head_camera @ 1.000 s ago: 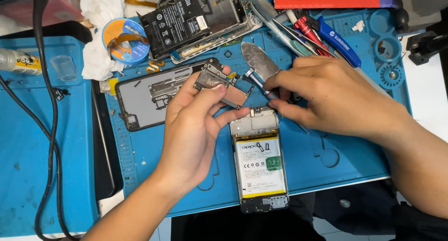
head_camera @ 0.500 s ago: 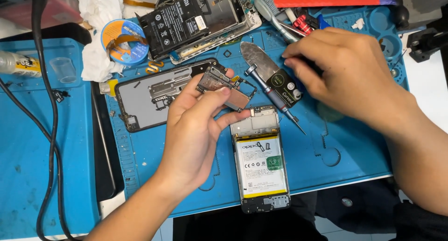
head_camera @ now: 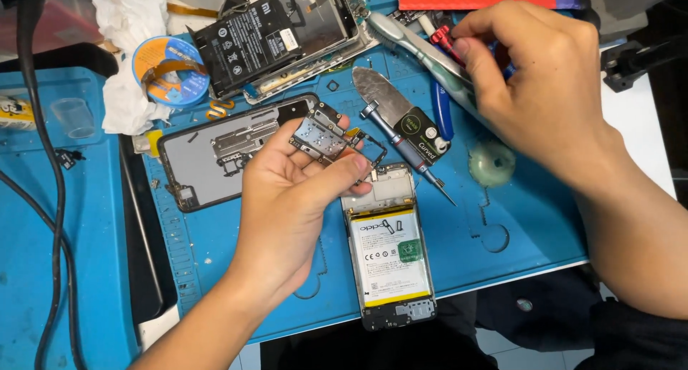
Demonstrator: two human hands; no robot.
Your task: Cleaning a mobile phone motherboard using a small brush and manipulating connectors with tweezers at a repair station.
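Down on a blue silicone repair mat (head_camera: 502, 262) covering the tabletop, a person works with two bare hands. Their left hand (head_camera: 287, 205) hovers palm-up just left of an opened smartphone with a white battery (head_camera: 390, 259), which lies face-down near the mat's front edge. The thumb and fingers (head_camera: 344, 173) of that hand are narrowed around a small grey phone circuit board (head_camera: 322, 135), held just above the opened smartphone's top end. Up and to the right of that phone, the right hand (head_camera: 537, 83) reaches among a cluster of tools at the mat's far edge, its fingers curled close around the red tips of some handles (head_camera: 441, 37); I cannot tell whether it actually grips one. Between that hand and the opened smartphone lie a slim metal precision screwdriver (head_camera: 405, 149) and a flat curved metal pry blade (head_camera: 387, 98), the screwdriver crossing over the blade. Left of the opened smartphone rests a dark phone back frame with metal shielding (head_camera: 215, 162). Beyond that, further from the phone, sit a second dismantled phone with a black battery (head_camera: 276, 37) and a blue reel of tape (head_camera: 170, 70) on crumpled white tissue.
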